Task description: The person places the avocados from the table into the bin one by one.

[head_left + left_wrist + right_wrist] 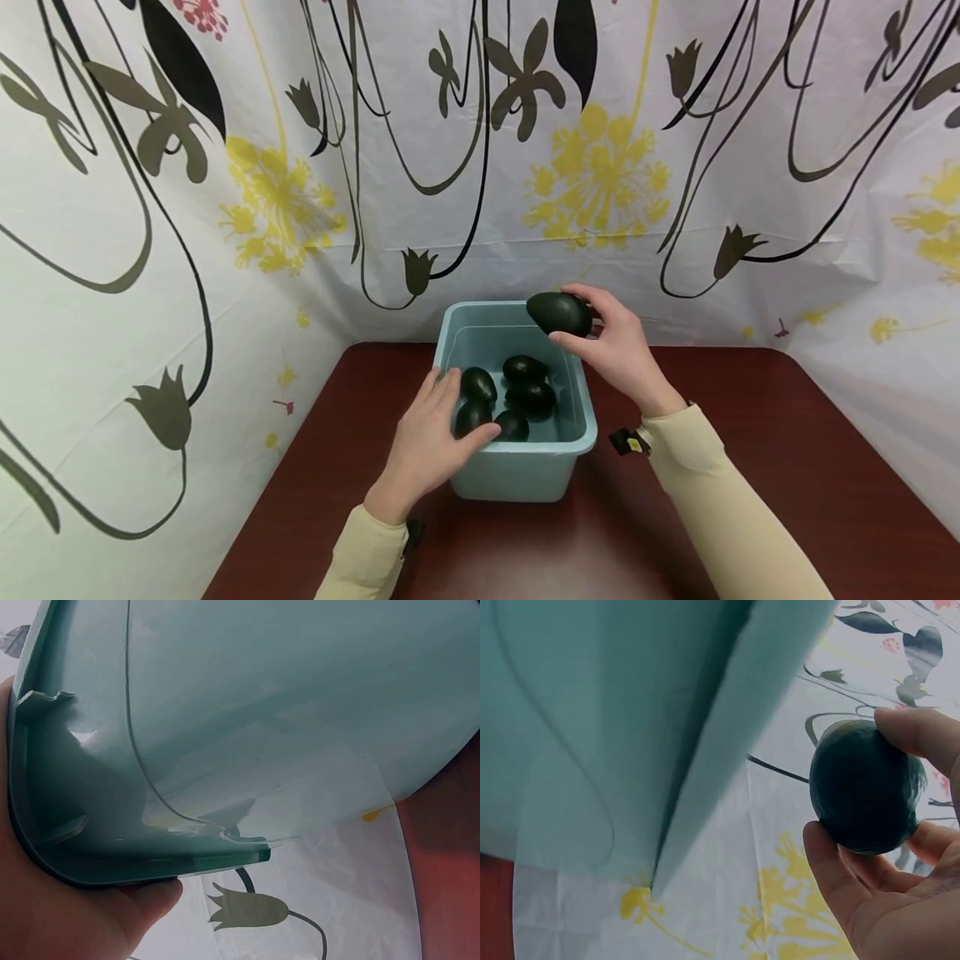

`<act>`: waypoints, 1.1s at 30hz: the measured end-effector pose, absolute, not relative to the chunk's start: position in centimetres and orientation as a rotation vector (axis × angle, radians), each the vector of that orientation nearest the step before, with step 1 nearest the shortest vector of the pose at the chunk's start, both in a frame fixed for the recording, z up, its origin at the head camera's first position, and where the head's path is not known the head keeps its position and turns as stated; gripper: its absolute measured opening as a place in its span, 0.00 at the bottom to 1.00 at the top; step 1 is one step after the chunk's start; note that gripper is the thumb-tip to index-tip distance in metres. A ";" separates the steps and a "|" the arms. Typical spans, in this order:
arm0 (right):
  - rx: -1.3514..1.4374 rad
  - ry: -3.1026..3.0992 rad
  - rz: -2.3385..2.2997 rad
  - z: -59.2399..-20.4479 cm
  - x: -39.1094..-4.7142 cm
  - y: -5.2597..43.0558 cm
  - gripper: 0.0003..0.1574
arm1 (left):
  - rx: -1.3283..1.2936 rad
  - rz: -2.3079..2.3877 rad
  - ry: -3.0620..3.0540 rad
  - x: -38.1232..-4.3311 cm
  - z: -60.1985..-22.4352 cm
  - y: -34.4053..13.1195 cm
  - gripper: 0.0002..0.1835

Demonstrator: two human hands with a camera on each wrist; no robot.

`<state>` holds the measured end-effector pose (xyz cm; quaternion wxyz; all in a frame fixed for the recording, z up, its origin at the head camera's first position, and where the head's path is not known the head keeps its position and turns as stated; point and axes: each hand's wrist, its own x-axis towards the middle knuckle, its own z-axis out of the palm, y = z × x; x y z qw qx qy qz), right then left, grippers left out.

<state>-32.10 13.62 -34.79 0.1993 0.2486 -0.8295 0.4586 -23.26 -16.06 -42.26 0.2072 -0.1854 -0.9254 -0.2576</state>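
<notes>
My right hand [611,346] holds a dark green avocado [558,314] by its blunt end, above the far right rim of a light blue plastic bin [517,473]. In the right wrist view the thumb and fingers [832,870] pinch the avocado [866,787] beside the bin wall [562,750]. Several more avocados [530,398] lie on the bin's floor, mostly towards its left and middle. My left hand [427,437] rests on the near left part of the rim, fingers extended and thumb spread over the front edge, partly covering an avocado [473,417].
The bin stands on a dark red-brown table [750,467]. A white curtain [465,217] with printed flowers and stems hangs behind the table and along both sides. Dark straps with small devices [630,442] sit at the wrists over cream sleeves [727,500].
</notes>
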 end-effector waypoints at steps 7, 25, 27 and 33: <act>0.701 -2.391 1.365 -35.3 -33.5 12.1 0.43 | -0.507 -0.716 -2.578 -23.2 -42.3 -16.1 0.55; 0.770 -2.565 1.323 -38.4 -35.3 10.8 0.41 | -0.529 -0.671 -2.577 -23.4 -42.6 -16.0 0.54; 0.791 -2.557 1.304 -38.6 -35.4 10.8 0.42 | -0.531 -0.672 -2.578 -23.4 -42.5 -16.0 0.54; 0.872 -2.526 1.149 -39.1 -35.6 10.5 0.43 | -0.523 -0.681 -2.576 -23.3 -42.4 -16.1 0.55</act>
